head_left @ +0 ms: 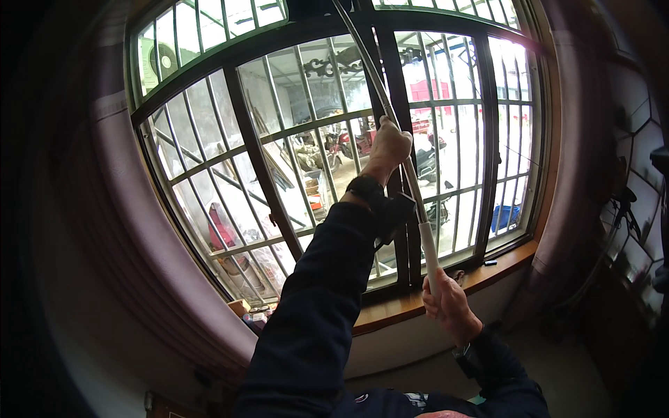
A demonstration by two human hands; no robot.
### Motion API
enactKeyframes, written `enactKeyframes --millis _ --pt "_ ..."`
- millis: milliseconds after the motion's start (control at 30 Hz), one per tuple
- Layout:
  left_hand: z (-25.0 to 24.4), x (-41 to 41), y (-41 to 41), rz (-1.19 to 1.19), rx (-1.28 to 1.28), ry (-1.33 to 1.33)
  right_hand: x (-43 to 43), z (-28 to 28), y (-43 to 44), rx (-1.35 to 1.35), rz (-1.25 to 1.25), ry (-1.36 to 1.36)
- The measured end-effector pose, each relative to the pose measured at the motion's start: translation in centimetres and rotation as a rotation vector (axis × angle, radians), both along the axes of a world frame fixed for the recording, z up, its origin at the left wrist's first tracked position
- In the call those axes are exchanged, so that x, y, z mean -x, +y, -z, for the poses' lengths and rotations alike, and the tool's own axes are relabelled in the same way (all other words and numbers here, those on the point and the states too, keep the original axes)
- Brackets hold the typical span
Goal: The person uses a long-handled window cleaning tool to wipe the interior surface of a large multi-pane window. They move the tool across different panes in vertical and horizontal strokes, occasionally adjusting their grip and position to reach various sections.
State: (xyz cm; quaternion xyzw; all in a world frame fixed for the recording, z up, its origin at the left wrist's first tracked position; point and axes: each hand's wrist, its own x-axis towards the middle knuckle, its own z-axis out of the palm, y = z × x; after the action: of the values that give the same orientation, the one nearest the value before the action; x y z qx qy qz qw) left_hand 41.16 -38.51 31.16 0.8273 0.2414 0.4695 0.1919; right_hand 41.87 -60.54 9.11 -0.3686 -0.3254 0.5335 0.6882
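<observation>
A long metal pole [413, 183] with a pale handle grip [428, 245] rises in front of the window [387, 52], leaning a little to the left towards its top. My left hand [391, 142] is closed around the metal shaft about midway up the window. Lower down, my right hand [448, 304] grips the pale handle near the wooden sill. The pole's upper end runs up to the top of the picture, where dark shapes make it hard to tell what it meets. A dark device is strapped at my left wrist.
Metal bars stand outside the glass. Pinkish curtains [193, 292] hang at the left and at the right [559, 157]. Small items [256, 317] sit at the left end of the wooden sill [389, 313]; a small dark object [490, 263] lies towards its right end.
</observation>
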Motion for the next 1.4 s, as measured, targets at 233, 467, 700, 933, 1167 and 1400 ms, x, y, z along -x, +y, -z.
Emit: enactKeyframes --millis 233,467,700,933,1167,1400 --pt "8.6 -0.2 -1.8 0.052 0.121 -0.015 -1.3 6.5 -3.1 0.079 -0.210 0.072" --pt "5.0 2.7 -1.9 0.000 0.104 0.013 1.0 4.1 -2.3 0.061 -0.374 0.170" --pt "7.7 3.8 -5.1 0.324 0.403 -0.214 3.5 7.0 -4.2 0.008 -0.439 0.280" --pt "4.8 7.7 -4.3 0.535 0.523 -0.387 8.8 5.0 -3.5 -0.126 -0.762 0.618" --pt "3.2 16.8 -4.3 0.203 0.308 -0.132 19.1 3.7 -2.7 -0.164 -0.934 0.702" --pt "1.0 28.5 -1.6 0.138 0.289 -0.045 29.9 1.1 -0.8 -0.148 -1.010 0.705"
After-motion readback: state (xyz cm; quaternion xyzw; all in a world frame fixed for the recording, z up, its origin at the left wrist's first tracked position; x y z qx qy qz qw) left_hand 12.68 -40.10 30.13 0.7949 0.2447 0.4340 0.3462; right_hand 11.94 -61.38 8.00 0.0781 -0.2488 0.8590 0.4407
